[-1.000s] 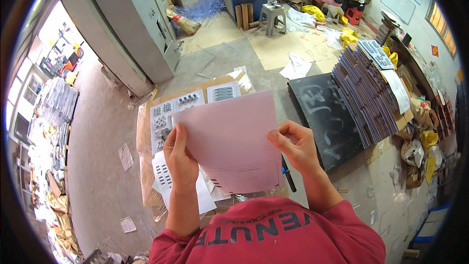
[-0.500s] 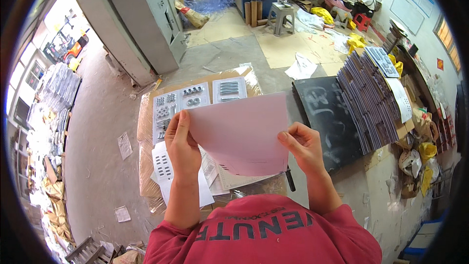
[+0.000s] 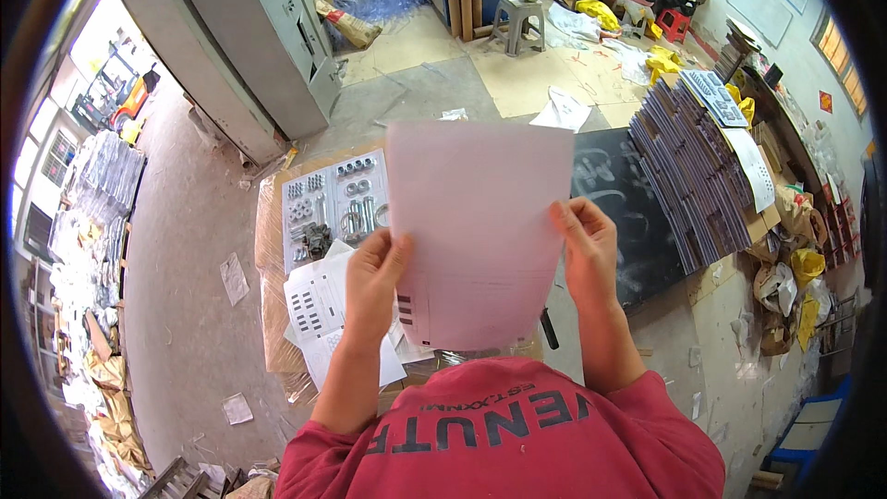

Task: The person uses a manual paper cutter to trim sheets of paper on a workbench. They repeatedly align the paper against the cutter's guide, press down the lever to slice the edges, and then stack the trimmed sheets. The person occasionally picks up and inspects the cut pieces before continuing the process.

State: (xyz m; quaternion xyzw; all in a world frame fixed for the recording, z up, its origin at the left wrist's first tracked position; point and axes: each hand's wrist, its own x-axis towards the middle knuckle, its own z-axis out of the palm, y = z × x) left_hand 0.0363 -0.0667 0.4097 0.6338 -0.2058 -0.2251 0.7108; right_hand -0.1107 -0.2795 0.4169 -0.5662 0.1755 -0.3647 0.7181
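- Pinkish sheet [image 3: 480,212] hung over a wrapped brown stack [image 3: 274,305], top edge free.
- Grey floor [image 3: 185,333] stretched off leftward.
- Left hand [image 3: 374,277] and right hand [image 3: 591,238] pinched opposite side edges, the sheet spanning between.

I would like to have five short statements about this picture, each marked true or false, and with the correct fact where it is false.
1. The left hand and the right hand both hold the pinkish sheet. True.
2. The metal parts lie to the right of the sheet. False: they lie to its left.
3. A white paper with black marks lies to the left of the left hand. True.
4. The stool next to the cardboard tubes is red. False: it is grey.
5. The forklift is on the left side of the picture. True.
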